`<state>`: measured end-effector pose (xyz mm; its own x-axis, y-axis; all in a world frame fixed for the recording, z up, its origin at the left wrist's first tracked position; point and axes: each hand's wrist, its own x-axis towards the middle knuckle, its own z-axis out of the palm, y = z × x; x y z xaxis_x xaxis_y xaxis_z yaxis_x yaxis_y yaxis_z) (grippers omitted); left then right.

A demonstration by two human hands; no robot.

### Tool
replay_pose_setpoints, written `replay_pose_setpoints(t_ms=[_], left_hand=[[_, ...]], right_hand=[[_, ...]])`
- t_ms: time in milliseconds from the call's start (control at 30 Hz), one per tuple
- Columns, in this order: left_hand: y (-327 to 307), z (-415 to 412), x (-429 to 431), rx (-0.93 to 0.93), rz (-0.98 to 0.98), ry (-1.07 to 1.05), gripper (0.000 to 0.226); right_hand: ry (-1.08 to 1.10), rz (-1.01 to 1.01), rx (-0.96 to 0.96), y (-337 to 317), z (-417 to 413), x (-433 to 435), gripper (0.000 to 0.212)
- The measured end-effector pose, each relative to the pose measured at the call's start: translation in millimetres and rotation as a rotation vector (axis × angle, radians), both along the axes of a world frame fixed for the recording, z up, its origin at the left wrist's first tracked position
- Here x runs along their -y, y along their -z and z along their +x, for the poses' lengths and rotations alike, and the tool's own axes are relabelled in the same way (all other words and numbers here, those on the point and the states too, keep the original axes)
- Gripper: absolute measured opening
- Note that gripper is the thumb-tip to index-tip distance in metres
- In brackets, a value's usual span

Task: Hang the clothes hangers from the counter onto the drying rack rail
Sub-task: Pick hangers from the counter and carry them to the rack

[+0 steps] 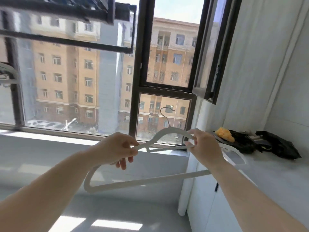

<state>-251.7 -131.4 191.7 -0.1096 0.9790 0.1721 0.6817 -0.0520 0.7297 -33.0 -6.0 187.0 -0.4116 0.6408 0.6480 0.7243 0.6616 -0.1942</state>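
Both my hands hold a white clothes hanger (165, 131) with a dark metal hook in front of the window. My left hand (117, 149) pinches its left arm, my right hand (203, 146) grips its right shoulder. A second white hanger (137, 181) hangs lower under my hands; which hand carries it is unclear. Its right end reaches the white counter (260, 174) at the right. The black drying rack rail (66, 41) runs across the upper left, well above my hands. A white hanger (7, 76) shows at the left edge below it.
A black bag (277, 144) and a yellow cloth (224, 133) lie at the back of the counter. A dark-framed window sash (210, 52) swings inward at the upper right. A white sill (50, 148) runs below the window.
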Motion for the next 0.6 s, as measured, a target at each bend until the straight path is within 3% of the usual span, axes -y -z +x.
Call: replay_pose_setpoints(t_ms=[133, 200, 433, 600], left_hand=[[-10.4, -69.5, 50.1, -0.095, 0.118, -0.177, 0.023], [-16.0, -109.2, 78.1, -0.150, 0.151, -0.260, 0.023], [-27.0, -245.2, 177.3, -0.204, 0.206, -0.460, 0.021], [-43.1, -299.4, 230.5, -0.259, 0.262, -0.552, 0.020]], right_hand=[[-0.102, 0.022, 0.115, -7.8, -84.4, 27.2, 0.048], [-0.141, 0.016, 0.174, -11.8, -130.7, 46.1, 0.043], [-0.312, 0.103, 0.136, -23.4, -286.2, 113.1, 0.040], [-0.393, 0.124, 0.099, -36.2, -367.0, 148.4, 0.043]])
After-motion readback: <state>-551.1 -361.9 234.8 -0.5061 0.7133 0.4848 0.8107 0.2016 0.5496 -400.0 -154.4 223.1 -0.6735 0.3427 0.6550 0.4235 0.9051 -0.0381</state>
